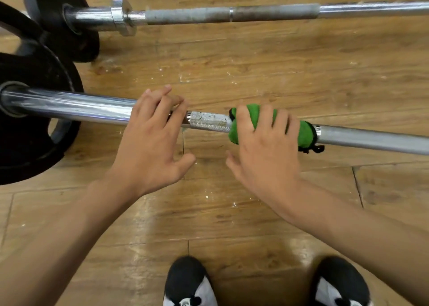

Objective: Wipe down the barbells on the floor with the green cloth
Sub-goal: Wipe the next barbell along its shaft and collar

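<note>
The near barbell [209, 121] lies across the wooden floor, its chrome sleeve running left into a black plate [30, 140]. The green cloth [304, 135] is wrapped over the near barbell's shaft right of the knurled section. My right hand [262, 143] lies over the green cloth with fingers curved around it and the bar. My left hand [151, 138] rests on the bar where sleeve meets shaft, fingers spread and fairly straight. A second barbell [232, 14] lies farther away, parallel, with a dull grey grip and a steel collar.
Black weight plates [60, 24] stand at the far left on the second barbell. My two shoes [188, 282] are at the bottom edge, close to the near bar. Wooden floor [255, 68] lies between the two barbells.
</note>
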A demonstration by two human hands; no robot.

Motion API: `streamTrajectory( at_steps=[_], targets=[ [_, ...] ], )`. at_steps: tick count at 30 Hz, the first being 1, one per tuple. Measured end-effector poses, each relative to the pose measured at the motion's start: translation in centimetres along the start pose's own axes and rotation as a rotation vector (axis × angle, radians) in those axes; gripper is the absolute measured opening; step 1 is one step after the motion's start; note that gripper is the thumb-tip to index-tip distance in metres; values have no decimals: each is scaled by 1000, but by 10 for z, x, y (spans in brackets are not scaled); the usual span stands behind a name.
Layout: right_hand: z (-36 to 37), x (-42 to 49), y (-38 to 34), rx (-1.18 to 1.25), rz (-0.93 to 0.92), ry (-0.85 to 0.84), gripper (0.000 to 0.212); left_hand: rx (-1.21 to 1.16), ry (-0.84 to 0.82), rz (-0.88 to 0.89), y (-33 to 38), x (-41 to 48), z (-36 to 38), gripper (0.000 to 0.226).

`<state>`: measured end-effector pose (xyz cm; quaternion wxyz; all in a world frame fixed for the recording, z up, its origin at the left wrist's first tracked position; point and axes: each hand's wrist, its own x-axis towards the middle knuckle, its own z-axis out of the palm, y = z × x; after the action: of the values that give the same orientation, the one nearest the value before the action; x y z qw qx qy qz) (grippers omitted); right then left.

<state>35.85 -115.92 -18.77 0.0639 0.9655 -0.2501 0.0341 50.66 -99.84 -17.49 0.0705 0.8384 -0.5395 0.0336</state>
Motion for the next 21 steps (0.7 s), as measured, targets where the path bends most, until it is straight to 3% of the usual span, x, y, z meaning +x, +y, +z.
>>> streamTrajectory(
  at_steps=[6, 14, 18, 21],
  targets=[
    [2, 5, 10, 171, -193, 127, 74, 11, -2, 32, 0, -4, -1, 84],
    [9, -67, 148, 145, 95, 130, 66, 44, -54, -67, 16, -17, -12, 77],
    [-4, -63, 106, 190, 214, 63, 72, 46, -31, -186, 60, -9, -12, 76],
    [-11, -56, 57, 203, 53, 56, 69, 8, -64, -12, 98, 11, 3, 78]
  ],
)
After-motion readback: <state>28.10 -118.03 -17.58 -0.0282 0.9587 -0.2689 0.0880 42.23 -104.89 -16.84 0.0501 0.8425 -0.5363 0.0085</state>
